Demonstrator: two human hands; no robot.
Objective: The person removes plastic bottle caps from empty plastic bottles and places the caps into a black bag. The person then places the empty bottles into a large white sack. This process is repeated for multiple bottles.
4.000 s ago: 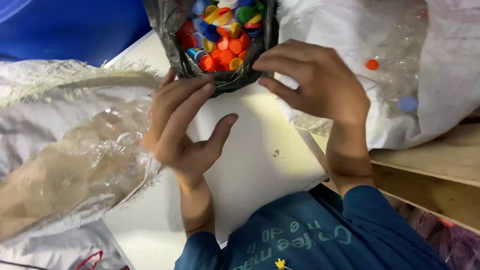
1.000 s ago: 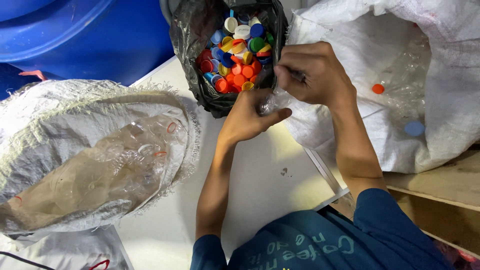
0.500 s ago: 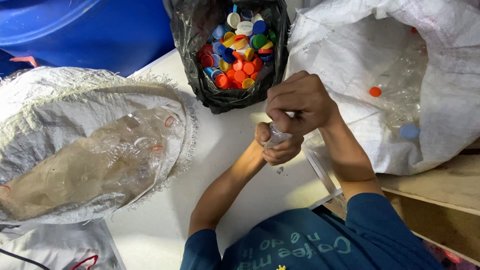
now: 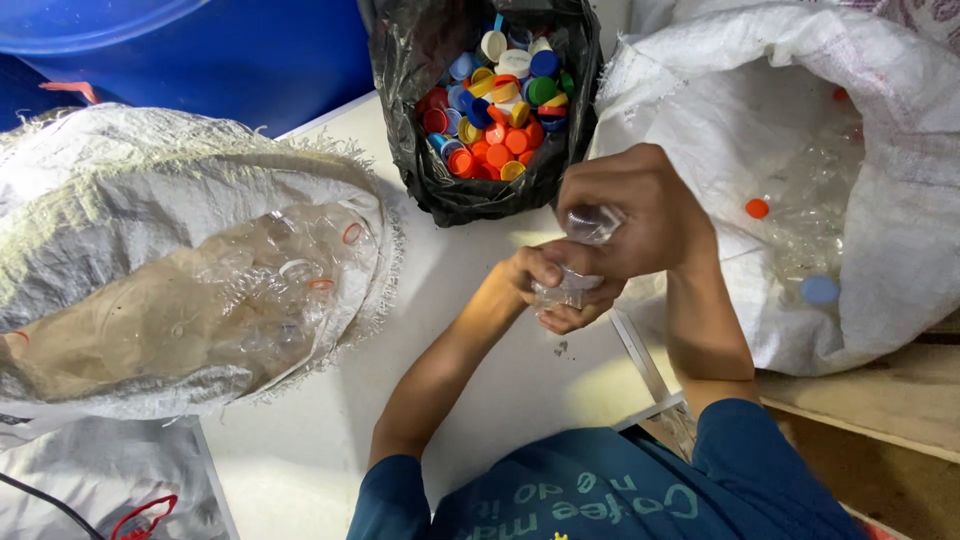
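I see both hands meeting over the white desk [image 4: 480,400], just near of the black bag. My right hand [image 4: 640,215] has its grip closed around the top of a small clear plastic bottle [image 4: 590,225], fingers wrapped over it so most of the bottle is hidden. My left hand [image 4: 555,290] closes its grip on the lower part of the same bottle, its fingers curled under and touching the right hand. The bottle sits between the two hands, held above the desk, just left of the right-hand sack.

The black bag [image 4: 450,195] stands open at the far side of the desk, filled with bottle caps [image 4: 495,110] in red, orange, yellow, blue, green and white. To the left lies a white woven sack [image 4: 150,190] with its mouth open toward me, full of crushed clear bottles [image 4: 250,300]. To the right a second white woven sack [image 4: 880,230] holds more clear bottles, some with orange and blue caps on. A blue drum [image 4: 200,50] stands far left.
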